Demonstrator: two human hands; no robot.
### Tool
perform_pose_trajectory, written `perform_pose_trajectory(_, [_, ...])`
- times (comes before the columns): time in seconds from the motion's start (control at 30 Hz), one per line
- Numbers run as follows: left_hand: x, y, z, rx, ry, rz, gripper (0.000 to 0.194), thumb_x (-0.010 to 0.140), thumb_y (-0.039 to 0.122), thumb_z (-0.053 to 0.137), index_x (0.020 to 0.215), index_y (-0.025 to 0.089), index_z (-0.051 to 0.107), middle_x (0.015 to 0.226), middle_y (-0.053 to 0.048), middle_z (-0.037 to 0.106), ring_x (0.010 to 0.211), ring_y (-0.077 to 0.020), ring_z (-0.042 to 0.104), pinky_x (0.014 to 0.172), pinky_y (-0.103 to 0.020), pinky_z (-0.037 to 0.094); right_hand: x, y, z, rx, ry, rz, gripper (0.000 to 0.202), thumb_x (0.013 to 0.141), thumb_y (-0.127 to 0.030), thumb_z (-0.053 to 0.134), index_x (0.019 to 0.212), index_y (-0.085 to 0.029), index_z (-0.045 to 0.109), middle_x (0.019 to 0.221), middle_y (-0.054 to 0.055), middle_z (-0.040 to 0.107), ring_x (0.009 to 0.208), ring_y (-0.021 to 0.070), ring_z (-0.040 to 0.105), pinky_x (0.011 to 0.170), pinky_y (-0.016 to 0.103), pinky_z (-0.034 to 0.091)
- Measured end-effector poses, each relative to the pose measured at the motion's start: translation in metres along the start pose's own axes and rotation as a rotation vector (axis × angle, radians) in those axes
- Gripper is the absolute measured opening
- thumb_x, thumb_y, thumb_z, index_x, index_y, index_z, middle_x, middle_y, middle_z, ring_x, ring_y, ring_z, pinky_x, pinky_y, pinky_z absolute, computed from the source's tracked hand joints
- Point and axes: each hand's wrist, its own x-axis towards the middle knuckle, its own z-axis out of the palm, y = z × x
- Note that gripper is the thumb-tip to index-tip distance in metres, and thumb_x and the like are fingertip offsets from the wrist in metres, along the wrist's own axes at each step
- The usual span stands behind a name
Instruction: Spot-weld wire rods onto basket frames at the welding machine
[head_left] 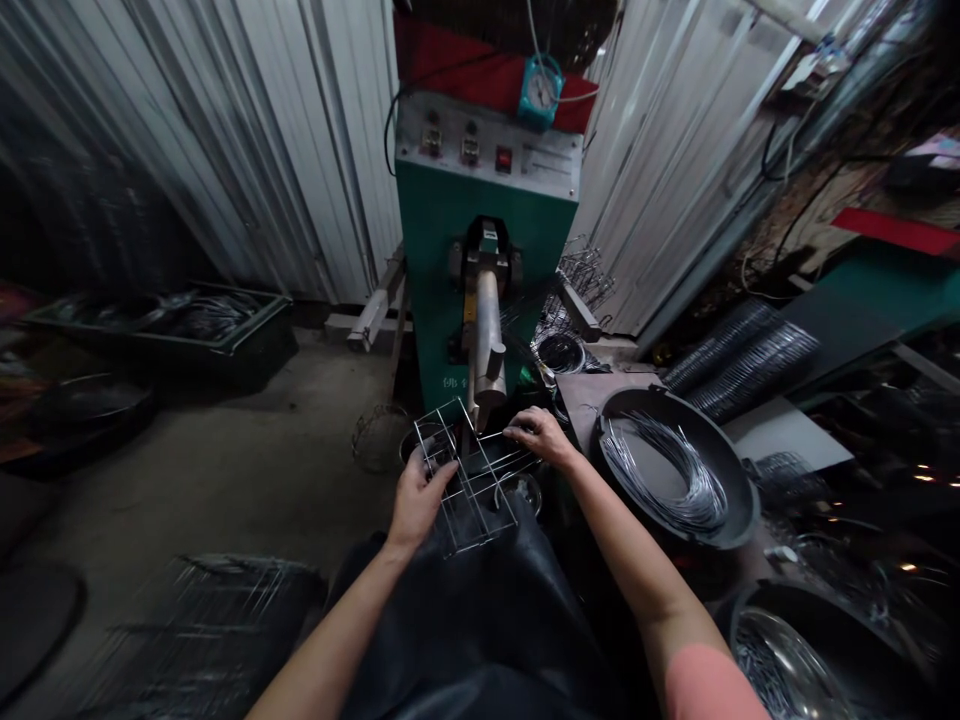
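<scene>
A wire rack (469, 490) of thin metal rods in a square grid is held low in front of the green machine (487, 190). My left hand (421, 497) grips the rack's left side, thumb over the wires. My right hand (541, 437) is closed at the rack's upper right, its fingertips pinching a thin metal wire (493, 435). That wire's inner end lies by the tip of the machine's thick metal arm (489, 345). I cannot tell whether wire and rack are joined. A dark apron (480, 610) covers my lap beneath the rack.
At right, a black pan (739, 480) holds a coil of bent wires (675, 490); a metal bowl (787, 660) of small pieces sits nearer. Stacked wire racks (217, 630) stand at lower left. A green bin (255, 340) with metal pieces lies farther back.
</scene>
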Motion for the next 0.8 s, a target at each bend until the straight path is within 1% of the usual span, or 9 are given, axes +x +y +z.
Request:
perform_pose_trajectory(0.07, [0.002, 0.001, 0.002, -0.012, 0.0, -0.012, 0.06, 0.066, 0.037, 0.07, 0.119, 0.016, 0.049, 0.087, -0.003, 0.063, 0.083, -0.0171, 0.059, 0.08, -0.031, 0.044, 0.002, 0.003, 0.0, -0.001, -0.004, 0.005, 0.027, 0.082, -0.043, 0.058, 0.073, -0.019, 0.067, 0.075, 0.002, 0.066, 0.078, 0.0155, 0.055, 0.074, 0.029, 0.033])
perform_pose_trajectory(0.27, [0.005, 0.007, 0.006, -0.02, -0.022, -0.008, 0.057, 0.066, 0.037, 0.069, 0.116, 0.016, 0.052, 0.087, -0.003, 0.062, 0.082, -0.0162, 0.058, 0.078, -0.029, 0.044, 0.006, 0.007, -0.001, -0.004, -0.007, -0.001, 0.027, 0.083, -0.043, 0.058, 0.074, -0.019, 0.067, 0.075, 0.002, 0.066, 0.078, 0.0154, 0.055, 0.075, 0.029, 0.034])
perform_pose_trajectory(0.43, [0.012, 0.003, 0.006, -0.015, -0.002, -0.028, 0.061, 0.065, 0.038, 0.069, 0.118, 0.014, 0.049, 0.079, 0.0, 0.058, 0.077, -0.015, 0.056, 0.075, -0.028, 0.042, 0.01, 0.007, -0.002, 0.003, -0.014, 0.017, 0.022, 0.081, -0.039, 0.062, 0.074, -0.018, 0.067, 0.076, 0.002, 0.066, 0.078, 0.0153, 0.055, 0.074, 0.028, 0.036])
perform_pose_trajectory(0.6, [0.015, 0.004, 0.007, 0.007, -0.015, 0.0, 0.052, 0.065, 0.036, 0.069, 0.109, 0.013, 0.055, 0.074, 0.001, 0.056, 0.069, -0.0132, 0.052, 0.07, -0.028, 0.041, 0.013, 0.009, -0.002, 0.02, -0.011, 0.032, 0.02, 0.08, -0.036, 0.063, 0.073, -0.018, 0.068, 0.074, 0.002, 0.065, 0.075, 0.0145, 0.056, 0.071, 0.026, 0.038])
perform_pose_trajectory(0.73, [0.014, 0.005, 0.006, -0.027, -0.021, -0.029, 0.051, 0.066, 0.037, 0.069, 0.11, 0.015, 0.054, 0.067, 0.005, 0.051, 0.062, -0.0112, 0.049, 0.064, -0.025, 0.039, 0.014, 0.011, 0.001, 0.027, -0.017, 0.052, 0.02, 0.08, -0.036, 0.063, 0.072, -0.019, 0.068, 0.072, 0.001, 0.064, 0.073, 0.0142, 0.056, 0.067, 0.025, 0.038])
perform_pose_trajectory(0.8, [0.015, 0.004, 0.005, -0.009, -0.016, -0.043, 0.051, 0.066, 0.036, 0.069, 0.111, 0.016, 0.054, 0.065, 0.006, 0.05, 0.062, -0.0115, 0.05, 0.064, -0.025, 0.039, 0.011, 0.01, 0.001, 0.016, -0.004, 0.049, 0.019, 0.08, -0.037, 0.062, 0.074, -0.019, 0.067, 0.073, 0.001, 0.065, 0.074, 0.0148, 0.056, 0.068, 0.026, 0.038])
